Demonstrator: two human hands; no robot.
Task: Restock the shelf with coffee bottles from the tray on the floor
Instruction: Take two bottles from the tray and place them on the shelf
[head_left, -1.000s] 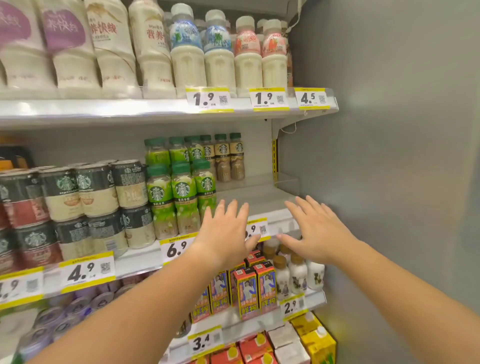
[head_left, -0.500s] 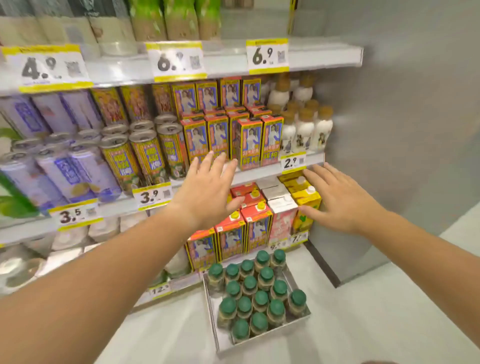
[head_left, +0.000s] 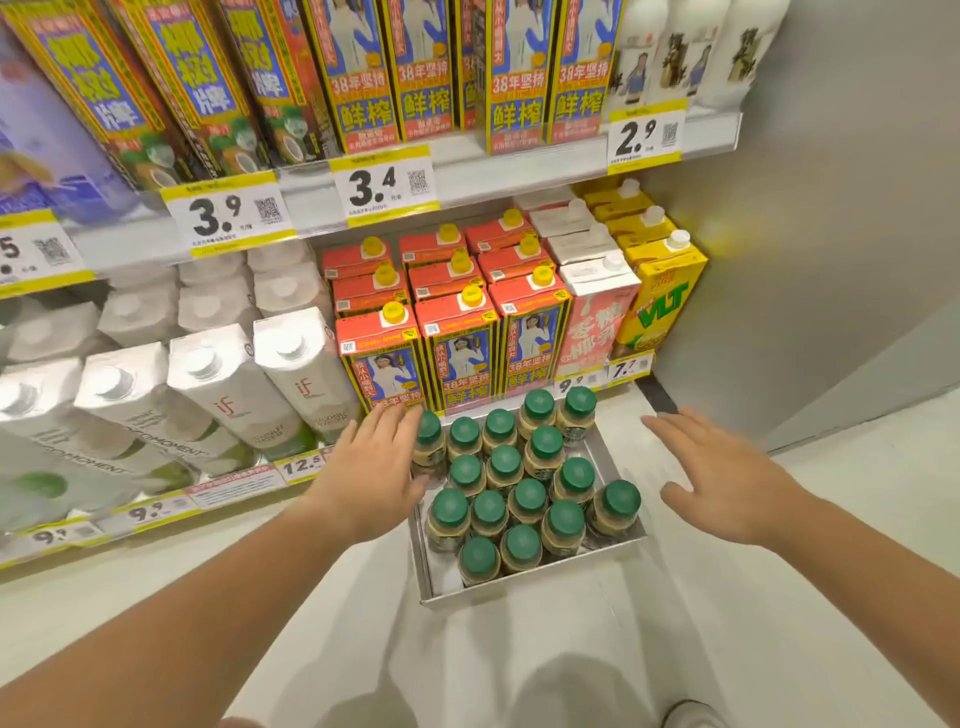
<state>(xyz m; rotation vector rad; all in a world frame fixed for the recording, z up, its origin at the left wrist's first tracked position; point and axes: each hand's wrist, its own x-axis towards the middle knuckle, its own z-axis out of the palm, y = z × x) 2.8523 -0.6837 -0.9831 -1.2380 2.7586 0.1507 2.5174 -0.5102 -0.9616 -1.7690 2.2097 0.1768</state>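
Down on the floor (head_left: 857, 493), just in front of the bottom shelf (head_left: 234, 486), sits one metal tray (head_left: 434, 582) of coffee bottles (head_left: 528, 493). Count by green caps: sixteen bottles, all upright, packed close and touching, none lifted. Tray count: one. Behind the tray on that shelf stand red cartons (head_left: 457, 353), nine counted by their yellow caps. Left hand (head_left: 374, 478): flat, fingers straight and together, holding nothing; it hovers over the tray's left rim with fingertips just beside the far-left bottle, contact not resolvable. Right hand (head_left: 727, 478): flat, fingers spread, holding nothing, just off the tray's right side and apart from every bottle. Judged step: the reach toward the tray, pickup not yet made. Next move likely calls for each hand to curl round a bottle at an outer edge, where there is room for fingers, then lift straight up so neighbours do not tip. Destination shelf for the coffee is out of view, so the free space there cannot be noted.
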